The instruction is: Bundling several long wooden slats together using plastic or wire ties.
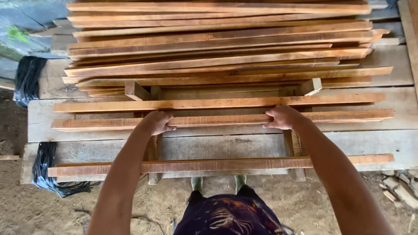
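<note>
Both my hands grip one long reddish-brown wooden slat (348, 115) that lies crosswise on two upright spacer sticks. My left hand (156, 122) closes over it left of the middle, my right hand (283, 117) right of the middle. Another slat (217, 103) lies parallel just beyond it, and a third slat (209, 165) lies nearer to me, under my forearms. Further back sits a tall stack of similar slats (217, 48).
Everything rests on a platform of weathered grey planks (392, 143). Black plastic bundles lie at the left edge (48, 174) and far left (28, 78). Sandy ground (26, 209) is below, with wood scraps (400, 187) at the right. My boots (217, 182) stand by the platform.
</note>
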